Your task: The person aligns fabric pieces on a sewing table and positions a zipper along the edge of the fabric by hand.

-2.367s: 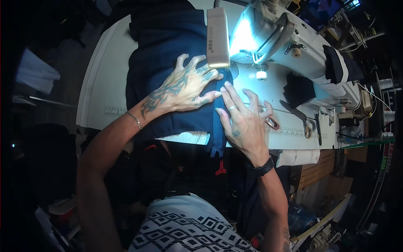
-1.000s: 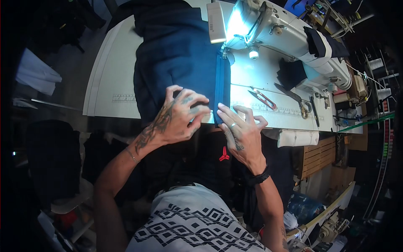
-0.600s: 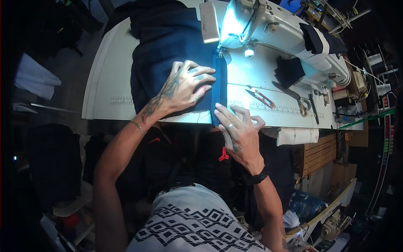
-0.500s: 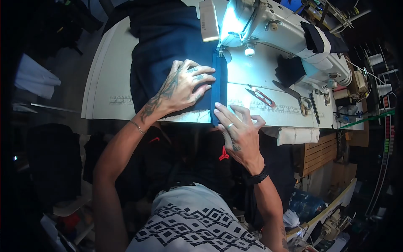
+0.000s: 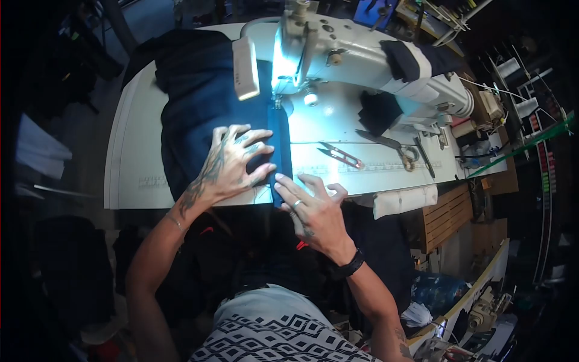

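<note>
Near the sewing machine (image 5: 362,57), the left hand (image 5: 224,164) lies open on dark cloth (image 5: 199,102), thumb near the right hand (image 5: 319,218) (its grip unclear).

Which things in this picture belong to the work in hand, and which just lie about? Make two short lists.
In use, it seems:
- dark cloth, under the left hand
- blue strip, under the right hand's fingertips
- sewing machine

Lying about:
- red-handled snips
- larger scissors
- dark scrap
</note>
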`<state>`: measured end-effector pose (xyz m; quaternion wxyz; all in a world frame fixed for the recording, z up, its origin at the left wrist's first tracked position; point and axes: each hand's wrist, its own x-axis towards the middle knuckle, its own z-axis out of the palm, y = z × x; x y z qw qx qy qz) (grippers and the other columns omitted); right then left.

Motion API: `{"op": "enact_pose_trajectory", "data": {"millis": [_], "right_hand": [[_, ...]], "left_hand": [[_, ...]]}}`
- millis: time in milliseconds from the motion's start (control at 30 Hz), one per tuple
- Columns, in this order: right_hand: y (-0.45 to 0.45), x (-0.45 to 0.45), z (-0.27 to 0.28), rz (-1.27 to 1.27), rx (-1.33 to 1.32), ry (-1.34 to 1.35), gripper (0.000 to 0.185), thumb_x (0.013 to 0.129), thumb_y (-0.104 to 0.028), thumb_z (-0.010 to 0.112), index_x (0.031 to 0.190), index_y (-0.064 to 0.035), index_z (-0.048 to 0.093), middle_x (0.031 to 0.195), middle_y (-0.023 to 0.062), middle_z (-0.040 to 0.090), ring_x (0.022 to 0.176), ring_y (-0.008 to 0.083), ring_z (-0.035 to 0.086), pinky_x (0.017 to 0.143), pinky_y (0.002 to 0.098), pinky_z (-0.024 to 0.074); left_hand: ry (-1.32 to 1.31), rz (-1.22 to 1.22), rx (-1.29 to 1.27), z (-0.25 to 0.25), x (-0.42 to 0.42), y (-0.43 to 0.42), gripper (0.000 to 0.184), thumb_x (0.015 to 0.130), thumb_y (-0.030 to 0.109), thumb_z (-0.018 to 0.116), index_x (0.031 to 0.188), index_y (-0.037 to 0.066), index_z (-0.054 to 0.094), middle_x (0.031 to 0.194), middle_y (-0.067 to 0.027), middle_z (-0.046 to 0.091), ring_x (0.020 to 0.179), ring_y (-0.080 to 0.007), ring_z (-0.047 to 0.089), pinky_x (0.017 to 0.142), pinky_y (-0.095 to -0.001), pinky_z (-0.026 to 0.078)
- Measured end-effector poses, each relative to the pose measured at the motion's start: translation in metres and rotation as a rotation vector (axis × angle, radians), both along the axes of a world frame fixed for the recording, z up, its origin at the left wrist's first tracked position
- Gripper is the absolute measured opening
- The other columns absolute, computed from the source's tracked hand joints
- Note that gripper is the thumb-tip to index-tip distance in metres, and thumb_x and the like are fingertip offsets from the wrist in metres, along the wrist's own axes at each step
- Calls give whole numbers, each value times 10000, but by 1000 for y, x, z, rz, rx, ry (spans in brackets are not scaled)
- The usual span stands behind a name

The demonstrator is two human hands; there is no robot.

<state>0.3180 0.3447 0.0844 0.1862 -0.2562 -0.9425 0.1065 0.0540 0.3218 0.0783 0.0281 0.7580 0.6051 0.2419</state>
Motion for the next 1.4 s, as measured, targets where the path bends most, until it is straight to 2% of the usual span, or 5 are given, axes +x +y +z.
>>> {"op": "enact_pose_trajectory", "data": {"millis": [267, 467, 667, 1200, 1400], "right_hand": [[-6, 0, -6, -53, 18, -18, 494, 993, -221, 757, 1482, -189, 691, 1605, -48, 626, 1381, 265, 591, 1063, 530, 283], [-7, 3, -4, -26, 27, 50, 519, 950, -413, 794, 1378, -126, 733, 1540, -13, 673, 1351, 268, 599, 1065, 526, 280], [4, 5, -9, -73, 123, 175, 345, 929, -228, 823, 1249, -105, 788, 1361, -1, 762, 1245, 228, 648, 1094, 499, 275], [-4, 2, -20, -82, 138, 109, 414, 971, -288, 759, 1356, -134, 769, 1293, -11, 749, 1203, 216, 644, 1131, 532, 218], [-9, 4, -25, -91, 151, 78, 441, 965, -285, 766, 1375, -123, 765, 1356, 17, 729, 1212, 229, 642, 1135, 557, 237]], "left_hand": [[13, 23, 10, -5, 10, -7, 240, 979, 409, 787, 1100, 203, 811, 1468, 18, 701, 1386, -284, 575, 1158, -509, 317], [-12, 60, -48, -10, 15, -15, 357, 974, 500, 756, 1151, 191, 789, 1560, -4, 610, 1459, -327, 489, 1162, -607, 277], [-14, 51, -51, -11, 14, -15, 400, 982, 539, 740, 1178, 193, 780, 1568, -10, 600, 1480, -333, 473, 1178, -619, 262], [10, 54, -52, -12, 15, -16, 419, 939, 518, 803, 1195, 187, 766, 1583, -12, 600, 1500, -338, 480, 1198, -601, 246], [-88, 39, -91, -2, 10, -10, 205, 1006, 249, 716, 1184, 172, 783, 1528, 13, 654, 1423, -292, 505, 1145, -510, 279]]}}
